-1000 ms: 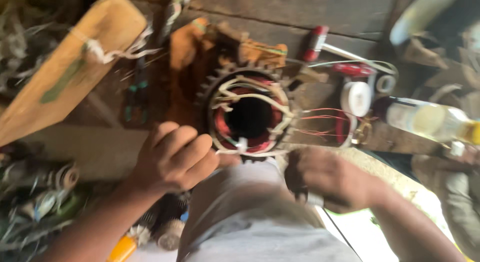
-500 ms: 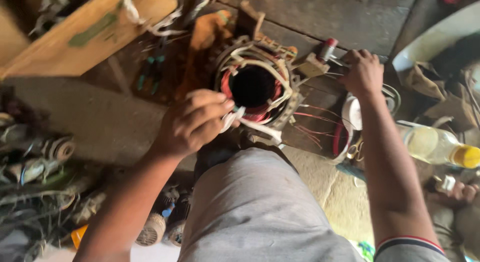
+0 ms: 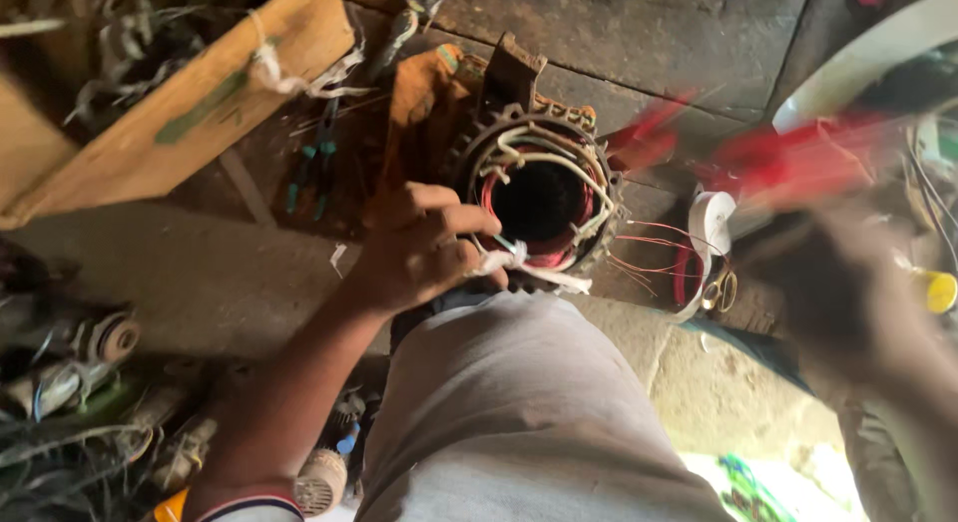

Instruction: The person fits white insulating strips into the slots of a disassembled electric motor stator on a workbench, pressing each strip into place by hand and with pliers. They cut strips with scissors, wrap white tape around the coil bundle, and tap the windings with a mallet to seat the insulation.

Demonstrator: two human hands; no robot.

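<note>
Left hand (image 3: 419,248) kept pinched on white sleeve (image 3: 524,265) at stator (image 3: 544,198) rim | right hand (image 3: 848,282) swung back blurred, red tool (image 3: 798,163) apparently gripped | winding work resumed.

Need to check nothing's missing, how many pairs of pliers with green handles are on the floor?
1. The pliers lie on the floor left of the motor core, below the wooden board. Clutter may hide others.
</note>
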